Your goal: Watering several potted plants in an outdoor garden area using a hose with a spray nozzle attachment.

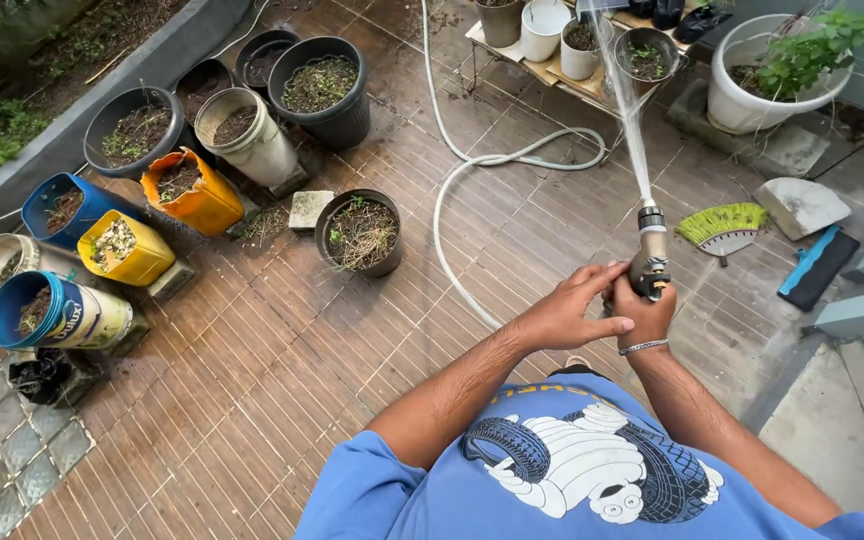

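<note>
Brass-coloured metal makes up the hose nozzle, which is held out in front of the body and pointed away at the low surface carrying several pots. The right hand is clamped round the base of the nozzle, and the left hand is laid against it, its fingers reaching over to the same grip, so the two hands are together on the one thing. A narrow jet of water is thrown from the tip toward the small dark pot and the pale pot on that surface. Watering appears to be the step in hand; by judgement, the next move calls for the jet to be swung gently from pot to pot, with the pressure kept low enough that soil is not washed out. The nozzle is short and tubular, with a darker ring near its tip. The white hose is seen looping over the wet slatted floor to the left of the nozzle, near a black pot.
</note>
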